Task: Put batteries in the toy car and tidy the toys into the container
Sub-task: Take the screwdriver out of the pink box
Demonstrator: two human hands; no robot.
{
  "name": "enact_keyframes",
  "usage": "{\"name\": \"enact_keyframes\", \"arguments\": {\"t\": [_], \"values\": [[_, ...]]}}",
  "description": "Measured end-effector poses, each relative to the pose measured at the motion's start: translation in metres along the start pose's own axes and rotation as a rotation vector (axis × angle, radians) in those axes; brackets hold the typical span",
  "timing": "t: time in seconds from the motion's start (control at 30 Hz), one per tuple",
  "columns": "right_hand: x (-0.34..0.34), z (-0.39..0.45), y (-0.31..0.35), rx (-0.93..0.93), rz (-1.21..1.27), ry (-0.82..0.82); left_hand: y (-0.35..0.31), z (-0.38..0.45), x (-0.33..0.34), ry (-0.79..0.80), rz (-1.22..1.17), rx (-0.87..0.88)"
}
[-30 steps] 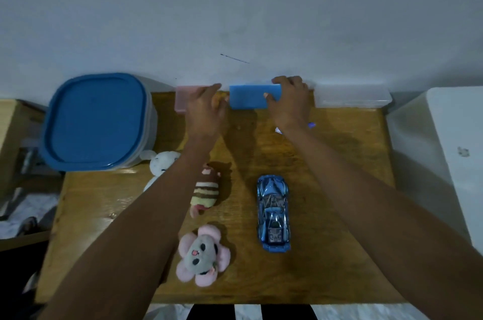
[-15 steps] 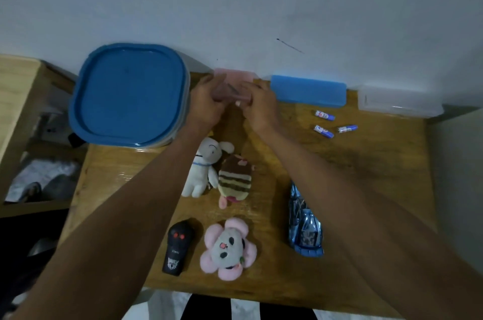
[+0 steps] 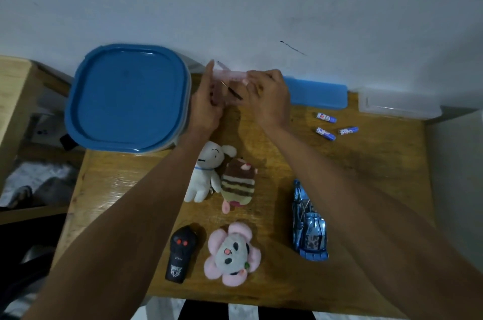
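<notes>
The scene is dim with a cool blue-grey cast. The wall (image 3: 261,1) is evenly lit. Soft sheen glints off the bench (image 3: 366,163) at centre left. Arms cast faint shadows. Wide-angle bending curves the frame edges; both hands look slightly motion-blurred.

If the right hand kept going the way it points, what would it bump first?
The right hand already holds the pink case. Past that, probably the wall, though depth is unclear.

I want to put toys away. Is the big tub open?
Shut. The blue lid sits flat on the tub.
</notes>
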State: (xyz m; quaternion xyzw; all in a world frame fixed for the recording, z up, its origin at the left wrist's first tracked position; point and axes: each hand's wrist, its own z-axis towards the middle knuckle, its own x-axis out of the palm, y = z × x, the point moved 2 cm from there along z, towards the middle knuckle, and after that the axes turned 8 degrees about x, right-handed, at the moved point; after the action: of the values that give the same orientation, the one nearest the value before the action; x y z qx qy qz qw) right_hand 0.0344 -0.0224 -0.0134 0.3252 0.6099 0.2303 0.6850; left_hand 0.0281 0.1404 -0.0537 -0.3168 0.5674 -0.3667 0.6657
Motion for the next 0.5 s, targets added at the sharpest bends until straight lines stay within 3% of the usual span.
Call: {"name": "enact_keyframes", "arguments": {"t": [0.3, 0.5], "values": [[0.002, 0.026, 0.02, 0.249, 0.112, -0.229, 0.002, -0.002, 0.002, 0.0, -0.021, 0.048], [-0.004, 0.017, 0.009, 0.135, 0.095, -0.195, 0.003, 0.003, 0.004, 0.08, -0.113, 0.026]]}}
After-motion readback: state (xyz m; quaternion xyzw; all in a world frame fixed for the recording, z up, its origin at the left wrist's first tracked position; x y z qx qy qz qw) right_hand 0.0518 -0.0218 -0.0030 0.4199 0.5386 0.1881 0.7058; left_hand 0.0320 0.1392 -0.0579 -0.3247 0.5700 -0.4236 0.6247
